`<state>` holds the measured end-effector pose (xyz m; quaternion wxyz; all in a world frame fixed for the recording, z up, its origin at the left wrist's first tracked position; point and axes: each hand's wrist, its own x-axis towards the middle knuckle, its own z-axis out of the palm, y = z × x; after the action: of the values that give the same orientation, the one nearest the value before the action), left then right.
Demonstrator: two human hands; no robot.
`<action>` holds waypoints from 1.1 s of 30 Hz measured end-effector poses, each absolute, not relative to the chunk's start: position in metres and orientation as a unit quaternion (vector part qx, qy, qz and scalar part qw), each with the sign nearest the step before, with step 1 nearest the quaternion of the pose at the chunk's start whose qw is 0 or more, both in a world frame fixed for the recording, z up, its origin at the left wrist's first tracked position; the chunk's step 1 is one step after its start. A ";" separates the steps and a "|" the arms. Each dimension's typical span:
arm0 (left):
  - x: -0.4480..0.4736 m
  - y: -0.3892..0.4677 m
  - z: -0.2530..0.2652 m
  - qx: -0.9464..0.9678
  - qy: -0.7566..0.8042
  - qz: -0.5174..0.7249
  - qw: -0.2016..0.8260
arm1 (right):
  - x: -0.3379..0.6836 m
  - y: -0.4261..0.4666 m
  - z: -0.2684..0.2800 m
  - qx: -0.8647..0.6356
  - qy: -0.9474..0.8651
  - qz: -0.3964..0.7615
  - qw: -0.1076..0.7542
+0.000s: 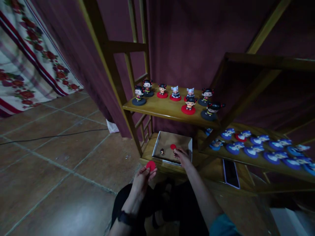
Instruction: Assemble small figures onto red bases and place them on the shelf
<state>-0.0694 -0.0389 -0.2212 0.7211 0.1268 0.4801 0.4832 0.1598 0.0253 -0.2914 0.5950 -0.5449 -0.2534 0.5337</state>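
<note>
My left hand (144,175) pinches a flat red disc (151,165) in front of the shelf, at the near left corner of a shallow cardboard box (157,139). Inside the box, my right hand (181,157) has its fingers closed on a small dark figurine (175,151), which they partly cover. Just beyond those fingertips shows a second red disc (173,146); whether it touches the figurine I cannot tell. Another small dark-haired figurine (162,151) is in the left part of the box, apart from both hands.
Above the box, a wooden shelf (157,108) bears several figurines on red or dark round bases. Several blue figurines (254,150) stand on a shelf at right. A phone (231,173) lies on the lower board. A thin cable (59,135) crosses the tiled floor.
</note>
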 end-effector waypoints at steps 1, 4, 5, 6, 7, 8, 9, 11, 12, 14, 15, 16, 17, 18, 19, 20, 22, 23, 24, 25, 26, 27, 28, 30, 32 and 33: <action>-0.068 -0.040 -0.218 0.122 0.476 0.487 0.722 | 0.158 0.016 -0.289 -0.532 -0.235 0.542 0.606; -0.064 -0.044 -0.212 0.110 0.463 0.488 0.732 | 0.153 -0.009 -0.276 -0.511 -0.222 0.564 0.610; -0.063 -0.045 -0.211 0.109 0.457 0.486 0.737 | 0.150 -0.017 -0.270 -0.501 -0.226 0.574 0.606; -0.062 -0.047 -0.210 0.108 0.451 0.486 0.741 | 0.147 -0.024 -0.262 -0.492 -0.233 0.585 0.602; -0.062 -0.049 -0.208 0.108 0.446 0.488 0.742 | 0.143 -0.031 -0.254 -0.482 -0.242 0.594 0.597; -0.061 -0.052 -0.207 0.108 0.441 0.492 0.743 | 0.138 -0.037 -0.246 -0.475 -0.254 0.600 0.591; -0.061 -0.054 -0.205 0.109 0.435 0.495 0.745 | 0.132 -0.043 -0.237 -0.472 -0.270 0.603 0.584; -0.062 -0.059 -0.200 0.116 0.418 0.498 0.751 | 0.119 -0.054 -0.222 -0.472 -0.309 0.600 0.567; -0.062 -0.061 -0.198 0.122 0.410 0.498 0.754 | 0.113 -0.058 -0.216 -0.478 -0.330 0.587 0.564; -0.063 -0.066 -0.193 0.134 0.401 0.495 0.759 | 0.101 -0.065 -0.206 -0.494 -0.382 0.545 0.560; -0.063 -0.069 -0.190 0.138 0.401 0.494 0.759 | 0.096 -0.068 -0.203 -0.498 -0.408 0.526 0.555; -0.063 -0.071 -0.188 0.141 0.403 0.492 0.759 | 0.091 -0.070 -0.200 -0.499 -0.432 0.511 0.550; -0.063 -0.074 -0.186 0.144 0.404 0.491 0.759 | 0.088 -0.073 -0.197 -0.498 -0.452 0.501 0.545; -0.063 -0.076 -0.184 0.146 0.403 0.490 0.759 | 0.085 -0.075 -0.195 -0.496 -0.466 0.495 0.540; -0.063 -0.078 -0.182 0.149 0.400 0.491 0.759 | 0.083 -0.077 -0.193 -0.495 -0.475 0.491 0.537; -0.063 -0.081 -0.180 0.151 0.397 0.492 0.760 | 0.082 -0.079 -0.192 -0.495 -0.483 0.488 0.534; -0.063 -0.085 -0.178 0.157 0.392 0.495 0.759 | 0.080 -0.083 -0.189 -0.498 -0.496 0.478 0.526; -0.063 -0.087 -0.177 0.160 0.391 0.497 0.758 | 0.079 -0.086 -0.187 -0.500 -0.503 0.473 0.523; -0.063 -0.089 -0.176 0.164 0.391 0.498 0.757 | 0.079 -0.088 -0.186 -0.500 -0.510 0.469 0.519; -0.062 -0.090 -0.176 0.170 0.390 0.499 0.755 | 0.078 -0.089 -0.185 -0.500 -0.515 0.466 0.517; -0.062 -0.091 -0.176 0.176 0.388 0.500 0.754 | 0.078 -0.091 -0.185 -0.500 -0.519 0.462 0.517; -0.062 -0.092 -0.176 0.181 0.387 0.501 0.752 | 0.078 -0.093 -0.184 -0.499 -0.522 0.460 0.517; -0.062 -0.093 -0.176 0.186 0.386 0.503 0.751 | 0.077 -0.094 -0.184 -0.497 -0.525 0.458 0.518; -0.062 -0.095 -0.177 0.194 0.385 0.507 0.746 | 0.077 -0.096 -0.184 -0.491 -0.528 0.458 0.520; -0.062 -0.097 -0.177 0.206 0.387 0.510 0.740 | 0.078 -0.098 -0.184 -0.485 -0.532 0.459 0.521; -0.062 -0.098 -0.176 0.213 0.389 0.511 0.736 | 0.078 -0.099 -0.184 -0.482 -0.535 0.458 0.522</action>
<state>-0.0618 -0.0983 -0.1763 0.7363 0.2134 0.3891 0.5108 0.0784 -0.0986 -0.1839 0.5217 -0.4824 -0.5346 0.4576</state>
